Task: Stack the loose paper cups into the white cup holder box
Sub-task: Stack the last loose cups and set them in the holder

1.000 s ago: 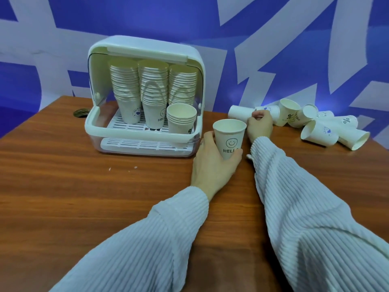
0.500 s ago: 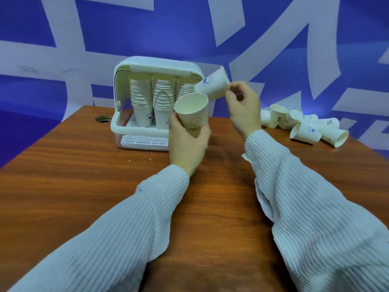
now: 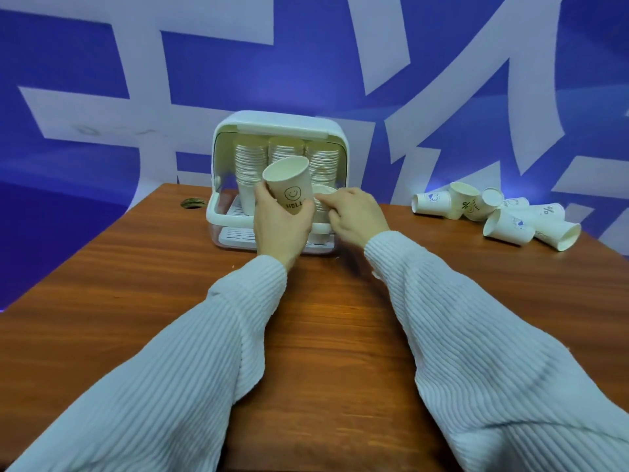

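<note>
A smiley-printed paper cup (image 3: 289, 185) is gripped, tilted, by the left hand (image 3: 280, 223) in front of the white cup holder box (image 3: 277, 131). The short front stack (image 3: 323, 192) inside is pinched by the right hand (image 3: 354, 216). Loose cups (image 3: 503, 216) lie far right on the table (image 3: 102, 284).

Smiley "HELLO" paper cup (image 3: 289, 185) tilted in front of the open white holder box (image 3: 272, 120), already packed with stacks; loose cups (image 3: 493, 212) toppled on the right.
</note>
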A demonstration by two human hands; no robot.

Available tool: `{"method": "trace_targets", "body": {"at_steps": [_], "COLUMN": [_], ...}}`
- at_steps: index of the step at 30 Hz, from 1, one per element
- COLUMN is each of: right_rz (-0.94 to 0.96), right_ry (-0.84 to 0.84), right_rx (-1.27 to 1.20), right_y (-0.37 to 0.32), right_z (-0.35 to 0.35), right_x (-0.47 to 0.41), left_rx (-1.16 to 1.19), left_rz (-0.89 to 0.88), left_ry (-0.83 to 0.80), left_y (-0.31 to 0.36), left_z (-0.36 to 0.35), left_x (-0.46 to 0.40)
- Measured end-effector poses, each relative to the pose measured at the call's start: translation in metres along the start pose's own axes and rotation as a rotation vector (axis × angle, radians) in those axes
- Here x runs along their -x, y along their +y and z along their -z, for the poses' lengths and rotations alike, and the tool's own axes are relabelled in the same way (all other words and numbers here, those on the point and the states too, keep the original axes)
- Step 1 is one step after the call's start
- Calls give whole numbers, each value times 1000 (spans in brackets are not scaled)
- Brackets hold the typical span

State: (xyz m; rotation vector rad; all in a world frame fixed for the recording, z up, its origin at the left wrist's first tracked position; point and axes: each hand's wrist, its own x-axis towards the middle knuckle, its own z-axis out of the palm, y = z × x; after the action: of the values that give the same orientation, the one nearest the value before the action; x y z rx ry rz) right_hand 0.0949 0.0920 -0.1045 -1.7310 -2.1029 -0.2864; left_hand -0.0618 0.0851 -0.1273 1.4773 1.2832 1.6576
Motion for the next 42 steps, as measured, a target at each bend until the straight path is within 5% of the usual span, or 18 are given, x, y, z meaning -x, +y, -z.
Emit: {"method": "trace_targets", "body": {"at_steps": [4,8,16,25,30,33,37,42], "right_rz": [-7,-135,-259,-357,-365,-410,-501,-685], "right_ry": [-11,53,283,252,275,301,345,422], "right_rx": [35,-206,-457,-586,-596,-605,-601,-554], "right_y": [1,2,12,15,22,34,68,134], "right_z": [2,-7,-26,-34,-36,-31,-21,-7], "right_x": [-3,5,12,21,26,36,60,97], "left_rx": [-69,-161,-401,-643,-769,-854,-552,-313], "left_rz": [-106,-196,-151,-205,-79,-233,-593,-579], "left_ry": [-70,-123,-200,-320,-407,-371,-123,-457], "left_y": [15,22,8,-5,5,18,27,35], "left_z": [-7,-22,-41,-38,-43,-45,-69,-141], "left_x": [-18,-40,-47,-47,-52,-46,-9,67]}}
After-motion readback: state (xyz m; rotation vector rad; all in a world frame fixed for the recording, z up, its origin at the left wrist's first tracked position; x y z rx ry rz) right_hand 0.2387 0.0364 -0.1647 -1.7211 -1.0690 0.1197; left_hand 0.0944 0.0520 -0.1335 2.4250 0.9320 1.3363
